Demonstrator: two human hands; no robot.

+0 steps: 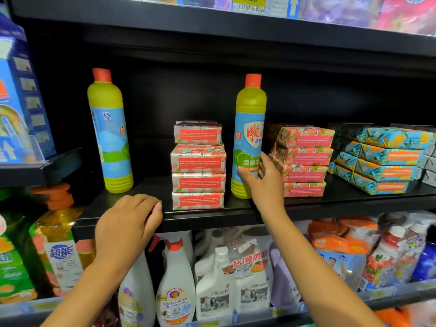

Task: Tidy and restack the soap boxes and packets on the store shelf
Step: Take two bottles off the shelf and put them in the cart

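Far to the left of both hands, a big blue box (18,97) sits on a higher side shelf. A yellow bottle (59,241) with an orange pump stands low down. Up and a little left of the left hand (128,223) stands a tall green bottle (109,133) with a red cap. The left hand rests on the front edge of the black shelf (354,199) with bent fingers and grasps nothing.

Just up and right of it, between the two hands, is a stack of four white soap boxes (198,166). Right of the stack, the right hand (267,185) is wrapped around the low part of a second green bottle (250,128), thumb in front, fingers on its right side. This bottle stands upright between the white boxes and the pink soap packets (304,159), which sit just behind the right hand's fingers. Further right lie blue soap packets (382,161) in a slanting pile, then grey packets (428,161) at the edge.

Below both hands, the lower shelf holds spray bottles (175,279), white jugs (217,274) and bags (337,258). The shelf back is dark. A yellow price tag (250,0) sits above.
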